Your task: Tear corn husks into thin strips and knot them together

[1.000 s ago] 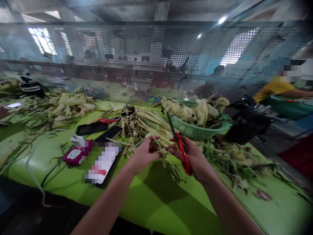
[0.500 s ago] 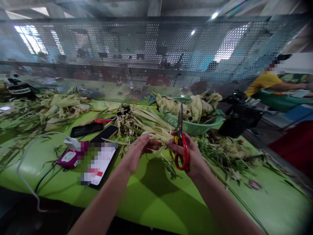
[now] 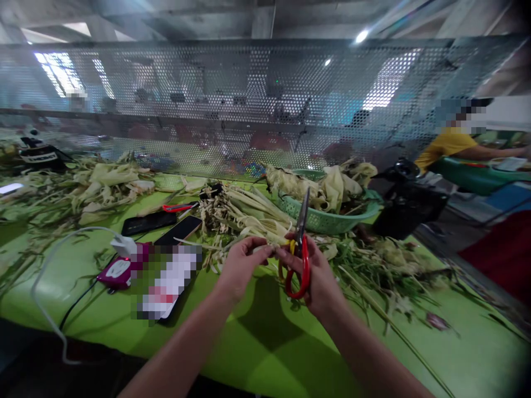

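My right hand (image 3: 321, 276) holds a pair of scissors (image 3: 306, 260) with red and yellow handles, blades pointing up and away. Its thumb and fingertips meet those of my left hand (image 3: 238, 268), which is closed in a pinch. Whatever is between the fingertips is too small and hidden to name. Just beyond the hands lies a bundle of pale, dried stalks and leaves (image 3: 259, 207), its crinkled heads at the left end. Behind the scissors stands a green basket (image 3: 332, 220) heaped with withered husks (image 3: 290, 185).
To the left lie a phone with a lit screen (image 3: 176, 282), two dark phones, a purple power adapter (image 3: 118, 271) with cables, and red-handled cutters (image 3: 178, 208). Husk piles (image 3: 108, 179) and green leaf scraps (image 3: 398, 271) flank the green table (image 3: 265, 342). A perforated screen (image 3: 199, 105) rises behind.
My hands have come together until their fingertips meet. The left fingers have closed from a looser hold near the stalks into a pinch. The scissors have shifted slightly left and tilted.
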A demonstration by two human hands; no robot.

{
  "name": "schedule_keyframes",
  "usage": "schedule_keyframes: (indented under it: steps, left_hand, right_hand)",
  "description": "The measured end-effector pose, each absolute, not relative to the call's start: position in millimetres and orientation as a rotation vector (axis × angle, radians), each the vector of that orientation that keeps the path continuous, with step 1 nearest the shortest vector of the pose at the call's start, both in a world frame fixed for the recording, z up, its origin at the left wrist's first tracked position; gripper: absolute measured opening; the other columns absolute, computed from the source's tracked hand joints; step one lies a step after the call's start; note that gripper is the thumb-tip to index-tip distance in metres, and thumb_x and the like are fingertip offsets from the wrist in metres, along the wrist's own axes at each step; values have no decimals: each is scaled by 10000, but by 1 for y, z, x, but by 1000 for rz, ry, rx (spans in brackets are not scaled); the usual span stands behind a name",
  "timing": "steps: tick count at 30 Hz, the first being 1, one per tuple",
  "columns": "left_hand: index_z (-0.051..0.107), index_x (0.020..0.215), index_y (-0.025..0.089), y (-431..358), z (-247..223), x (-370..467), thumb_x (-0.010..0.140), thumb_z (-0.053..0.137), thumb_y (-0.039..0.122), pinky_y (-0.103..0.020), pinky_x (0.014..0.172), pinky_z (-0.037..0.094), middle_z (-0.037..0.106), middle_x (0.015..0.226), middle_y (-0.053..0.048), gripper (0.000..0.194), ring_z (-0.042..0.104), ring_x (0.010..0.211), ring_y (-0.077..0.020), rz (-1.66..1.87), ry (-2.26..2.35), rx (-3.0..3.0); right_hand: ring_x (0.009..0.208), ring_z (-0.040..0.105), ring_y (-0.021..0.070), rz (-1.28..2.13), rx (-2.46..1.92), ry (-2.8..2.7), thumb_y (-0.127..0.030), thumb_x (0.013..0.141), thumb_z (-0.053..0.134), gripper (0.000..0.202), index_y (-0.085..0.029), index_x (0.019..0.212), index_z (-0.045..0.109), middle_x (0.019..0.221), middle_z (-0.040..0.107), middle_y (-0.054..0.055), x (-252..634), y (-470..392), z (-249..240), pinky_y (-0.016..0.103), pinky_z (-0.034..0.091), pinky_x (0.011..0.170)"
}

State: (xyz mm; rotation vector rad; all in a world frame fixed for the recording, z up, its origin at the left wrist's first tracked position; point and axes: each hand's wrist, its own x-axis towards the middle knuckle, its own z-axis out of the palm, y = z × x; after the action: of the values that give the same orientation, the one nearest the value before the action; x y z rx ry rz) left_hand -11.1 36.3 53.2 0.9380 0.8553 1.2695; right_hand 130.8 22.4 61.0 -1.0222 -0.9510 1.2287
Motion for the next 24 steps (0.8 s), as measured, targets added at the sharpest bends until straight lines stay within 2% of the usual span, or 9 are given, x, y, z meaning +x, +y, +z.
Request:
schedule_keyframes:
  steps: [3, 8, 12, 17, 24]
  left_hand:
    - [652, 769, 129, 40, 56, -19, 611, 797, 314, -193, 593, 405, 595, 699, 5, 283, 490, 599, -61, 1311, 865, 819]
    - [634, 697, 130, 45, 57, -33, 618, 778, 303, -190, 539, 361, 547, 594, 26, 238, 439, 518, -46, 1342, 776, 731]
    - [618, 662, 135, 44, 59, -37, 632, 748, 281, -194, 531, 339, 522, 564, 29, 198, 429, 512, -52, 1334, 702, 721]
    - [596, 635, 141, 42, 60, -37, 633, 725, 290, -215, 548, 336, 499, 548, 34, 197, 418, 509, -64, 1270, 702, 765]
    - [591, 627, 142, 38, 65, -36, 619, 692, 261, -222, 548, 309, 525, 544, 21, 157, 428, 511, -72, 1206, 772, 847]
  right_hand:
    - [667, 563, 120, 1203, -1081, -1071, -386, 583, 838, 512, -251, 998, 571, 799, 578, -30, 136, 23, 68, 233, 482, 612]
    - [844, 587, 179, 1065, -1211, -1343, -466, 665, 770, 508, -281, 1092, 567, 923, 571, 7, 163, 18, 80, 289, 505, 792]
    - [839, 582, 207, 999, -1379, -1586, -488, 699, 726, 585, -275, 1213, 542, 897, 593, 36, 196, 10, 85, 297, 505, 739]
    - [774, 560, 198, 1081, -1430, -1898, -486, 707, 700, 497, -226, 1118, 592, 871, 595, 28, 212, 7, 89, 280, 462, 655]
    - [693, 519, 162, 1066, -1480, -1923, -438, 713, 705, 396, -211, 1027, 623, 773, 575, -6, 200, 5, 92, 256, 418, 624]
